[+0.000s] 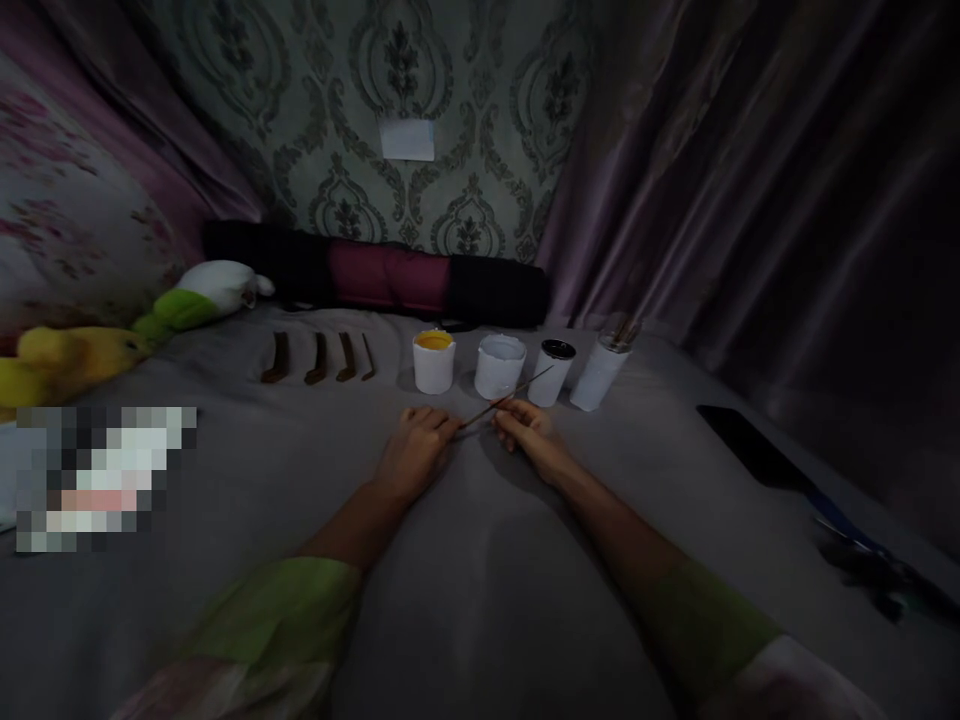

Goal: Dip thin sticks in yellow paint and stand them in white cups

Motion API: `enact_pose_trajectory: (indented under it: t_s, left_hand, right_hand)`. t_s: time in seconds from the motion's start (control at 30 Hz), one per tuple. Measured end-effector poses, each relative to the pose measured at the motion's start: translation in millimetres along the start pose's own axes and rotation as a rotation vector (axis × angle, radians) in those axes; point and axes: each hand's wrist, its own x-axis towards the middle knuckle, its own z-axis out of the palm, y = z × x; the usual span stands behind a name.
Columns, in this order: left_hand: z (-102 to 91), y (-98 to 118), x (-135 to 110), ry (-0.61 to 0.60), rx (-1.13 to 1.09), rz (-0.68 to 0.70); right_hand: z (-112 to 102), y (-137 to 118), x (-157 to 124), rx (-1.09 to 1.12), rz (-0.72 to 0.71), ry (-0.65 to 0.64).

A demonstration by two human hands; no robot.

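Both my hands rest on a grey sheet (480,560) and pinch a thin brush (510,396) between them. My left hand (416,448) grips its near end with curled fingers. My right hand (529,432) holds it a little further along; the tip points up-right toward the cups. Behind the hands stand a white cup of yellow paint (433,362), a white cup (499,366), a black-topped cup (553,372) and a white cup holding brushes (602,368).
Several dark wooden tools (318,360) lie in a row at the back left. A dark rolled bolster (375,275) lies along the patterned wall. Plush toys (112,335) sit at the left. A black phone (750,445) and a cable lie at the right.
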Motion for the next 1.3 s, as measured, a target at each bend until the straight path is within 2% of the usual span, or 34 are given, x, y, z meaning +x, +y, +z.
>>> enact_pose_trajectory:
  t_s: [0.23, 0.4, 0.5, 0.63, 0.77, 0.93, 1.03, 1.2, 1.3]
  left_hand:
    - [-2.0, 3.6, 0.8, -0.024, -0.056, 0.010]
    - [5.9, 3.0, 0.5, 0.073, -0.397, -0.059]
    - [15.6, 0.3, 2.3, 0.133, -0.632, -0.219]
    - [19.8, 0.2, 6.6, 0.065, -0.929, -0.543]
    - [13.5, 4.1, 11.6, 0.034, -1.311, -0.710]
    - [10.0, 4.9, 15.7, 0.024, -1.614, -0.780]
    - [12.1, 3.5, 16.3, -0.035, -1.674, -0.796]
    - [12.6, 3.6, 15.7, -0.142, -1.764, -0.738]
    - [11.6, 3.9, 15.4, -0.158, -1.782, -0.750]
  right_hand:
    - [4.8, -3.1, -0.5, 0.026, 0.031, 0.053]
    - [3.1, -5.5, -2.5, 0.040, 0.046, 0.078]
    - [-0.9, -4.5, -2.3, 0.060, 0.056, 0.111]
    - [-6.7, 0.5, 0.2, 0.090, 0.061, 0.152]
    - [-9.6, 4.0, 1.5, 0.088, 0.044, 0.153]
    - [-9.6, 2.0, 0.4, 0.077, 0.030, 0.136]
    - [-8.1, -0.7, -0.5, 0.071, 0.036, 0.134]
    - [-4.2, -4.1, -2.1, 0.059, 0.031, 0.122]
    - [-2.1, -6.1, -3.3, 0.059, 0.017, 0.101]
